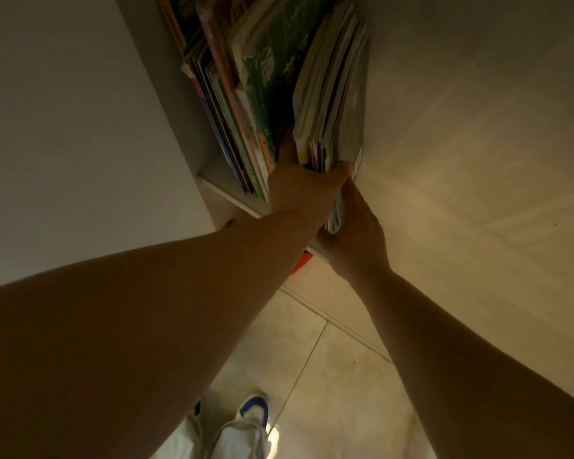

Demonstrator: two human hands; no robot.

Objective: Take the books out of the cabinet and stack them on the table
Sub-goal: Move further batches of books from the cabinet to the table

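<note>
A row of thin books stands upright in the cabinet shelf [212, 175] at the top middle. The rightmost bundle of pale books [332, 94] leans against the cabinet's right wall. A green-covered book [279, 64] stands just left of it, with more books [219, 104] further left. My left hand [302, 190] grips the bundle's lower edge, fingers pushed into the gap between bundle and green book, thumb across the front. My right hand [355, 236] holds the bundle's bottom right corner from below and beside it.
The cabinet's beige side panel [478, 160] fills the right. A pale wall or door [63, 127] fills the left. Something red-orange [300, 261] shows on the shelf below. Tiled floor [312, 359] and my shoes [252, 409] lie beneath.
</note>
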